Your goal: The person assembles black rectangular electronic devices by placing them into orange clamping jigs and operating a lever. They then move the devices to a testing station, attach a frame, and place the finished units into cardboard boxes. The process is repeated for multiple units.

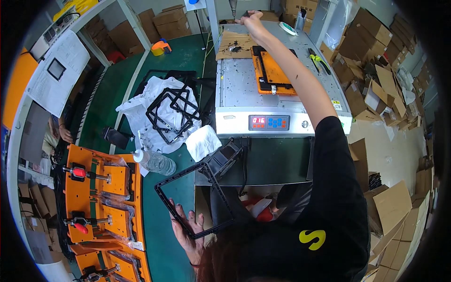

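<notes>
My left hand holds a black rectangular plastic frame by its near edge, low over the green table. My right arm stretches far forward over a grey machine bed. My right hand reaches up by a hanging screwdriver tip; whether it grips anything I cannot tell. An orange fixture with a black frame laid in it sits on the machine bed below my right arm.
A pile of black frames lies on white wrapping. A clear plastic bottle lies beside orange clamp jigs at left. Cardboard boxes crowd the right side. The machine's front panel shows a red display.
</notes>
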`<state>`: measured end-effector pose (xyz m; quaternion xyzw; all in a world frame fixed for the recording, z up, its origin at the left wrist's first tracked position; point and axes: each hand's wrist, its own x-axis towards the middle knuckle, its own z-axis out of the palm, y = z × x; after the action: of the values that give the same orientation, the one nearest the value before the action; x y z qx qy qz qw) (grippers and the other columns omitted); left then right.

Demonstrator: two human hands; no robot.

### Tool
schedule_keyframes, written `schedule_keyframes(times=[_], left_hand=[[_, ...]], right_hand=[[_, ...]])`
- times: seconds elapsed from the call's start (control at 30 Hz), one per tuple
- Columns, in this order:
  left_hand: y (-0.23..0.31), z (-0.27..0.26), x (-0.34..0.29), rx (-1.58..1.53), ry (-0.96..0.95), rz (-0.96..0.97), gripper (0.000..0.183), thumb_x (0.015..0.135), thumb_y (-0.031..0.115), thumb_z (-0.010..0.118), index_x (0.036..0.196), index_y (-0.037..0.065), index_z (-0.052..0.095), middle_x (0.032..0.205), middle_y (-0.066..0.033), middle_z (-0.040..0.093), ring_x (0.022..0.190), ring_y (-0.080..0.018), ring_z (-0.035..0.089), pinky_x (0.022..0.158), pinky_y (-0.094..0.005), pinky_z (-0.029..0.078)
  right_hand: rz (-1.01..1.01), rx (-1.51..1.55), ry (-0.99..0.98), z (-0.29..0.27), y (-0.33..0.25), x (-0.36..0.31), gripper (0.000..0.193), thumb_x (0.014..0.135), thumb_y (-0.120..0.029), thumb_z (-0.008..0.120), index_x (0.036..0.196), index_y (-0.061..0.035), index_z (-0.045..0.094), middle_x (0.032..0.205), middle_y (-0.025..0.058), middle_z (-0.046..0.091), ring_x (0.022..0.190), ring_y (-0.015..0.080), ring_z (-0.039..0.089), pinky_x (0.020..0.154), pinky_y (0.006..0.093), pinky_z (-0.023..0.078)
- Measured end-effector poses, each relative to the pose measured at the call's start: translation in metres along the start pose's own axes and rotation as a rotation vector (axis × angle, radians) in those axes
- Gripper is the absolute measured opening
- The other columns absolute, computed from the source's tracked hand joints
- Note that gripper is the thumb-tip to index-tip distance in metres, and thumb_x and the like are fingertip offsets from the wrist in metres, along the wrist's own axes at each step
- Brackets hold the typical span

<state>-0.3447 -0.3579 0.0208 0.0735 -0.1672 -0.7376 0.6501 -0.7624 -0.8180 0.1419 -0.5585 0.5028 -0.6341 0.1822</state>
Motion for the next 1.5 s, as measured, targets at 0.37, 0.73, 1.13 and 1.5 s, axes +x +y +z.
schedule_keyframes(times=[0.37,0.73,1.13,1.5], left_hand=[[0.001,0.012,-0.009,-0.027,-0.022,0.032,0.05,0.099,0.025,0.036,0.146,0.024,0.017,0.14,-0.0006,0.041,0.116,-0.0238,0.05,0.099,-0.0466,0.043],[-0.03,0.034,0.01,-0.022,-0.088,-0.133,0.055,0.099,0.026,0.039,0.146,0.026,0.01,0.137,-0.0005,0.045,0.113,-0.0251,0.054,0.095,-0.047,0.046],[-0.044,0.053,-0.012,0.077,-0.068,-0.127,0.054,0.098,0.029,0.04,0.146,0.025,0.015,0.134,0.003,0.048,0.109,-0.02,0.055,0.092,-0.0445,0.047],[0.008,0.026,-0.023,-0.069,0.016,0.054,0.053,0.099,0.027,0.037,0.146,0.024,0.012,0.133,-0.0007,0.049,0.108,-0.0229,0.056,0.092,-0.0468,0.048]], right_hand=[[0.03,0.107,-0.224,-0.064,-0.101,-0.127,0.039,0.092,-0.009,0.042,0.124,0.0006,0.022,0.119,0.0218,0.044,0.108,0.026,0.057,0.096,0.0315,0.041],[0.13,-0.792,0.199,-0.264,-0.131,-0.394,0.051,0.079,0.001,0.047,0.128,-0.0012,0.031,0.109,0.0174,0.061,0.095,0.0381,0.058,0.08,0.0456,0.044],[0.016,-0.642,0.174,-0.233,-0.146,-0.37,0.056,0.08,-0.001,0.051,0.132,0.0007,0.028,0.11,0.0149,0.06,0.088,0.0235,0.06,0.084,0.0369,0.045],[-0.455,-0.81,-0.37,0.032,-0.12,-0.198,0.047,0.078,-0.002,0.05,0.122,-0.0029,0.034,0.122,0.0239,0.044,0.111,0.0366,0.052,0.092,0.0448,0.042]])
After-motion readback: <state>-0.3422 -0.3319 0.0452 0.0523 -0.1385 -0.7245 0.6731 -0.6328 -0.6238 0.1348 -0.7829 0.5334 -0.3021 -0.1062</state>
